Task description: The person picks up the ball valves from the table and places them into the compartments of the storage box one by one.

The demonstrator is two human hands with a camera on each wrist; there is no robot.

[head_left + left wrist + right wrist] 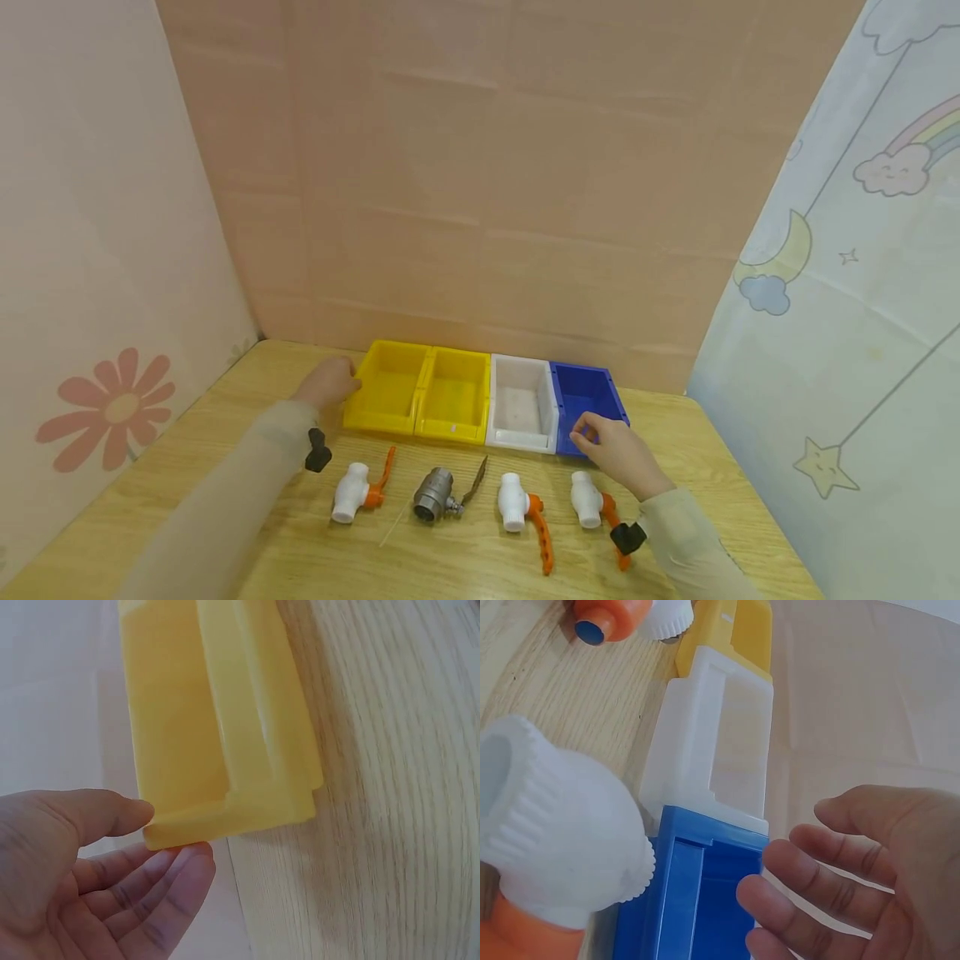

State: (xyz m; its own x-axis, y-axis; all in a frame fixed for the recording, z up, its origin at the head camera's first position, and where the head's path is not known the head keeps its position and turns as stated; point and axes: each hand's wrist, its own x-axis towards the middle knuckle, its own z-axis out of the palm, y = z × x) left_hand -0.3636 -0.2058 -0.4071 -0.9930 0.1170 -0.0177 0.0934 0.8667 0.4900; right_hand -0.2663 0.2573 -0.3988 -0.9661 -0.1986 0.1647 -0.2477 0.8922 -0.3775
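Note:
My left hand (328, 382) is at the outer side of the leftmost yellow bin (390, 387). In the left wrist view its thumb and fingertips pinch the corner of that bin's rim (184, 829). My right hand (621, 454) hovers by the blue bin (581, 369), its fingers loosely bent with nothing between them. In the right wrist view, the fingertips (757, 896) overlap the blue bin's far edge. Just in front of that bin lies a white plastic ball valve (587, 500) with an orange lever, partly behind the wrist camera.
A second yellow bin (453, 396) and a white bin (522, 361) complete the row. Nearer on the wooden table lie two more white valves (351, 493) with orange levers, a metal ball valve (433, 495) and a thin stick (395, 523). Fabric-covered walls (480, 167) enclose the table.

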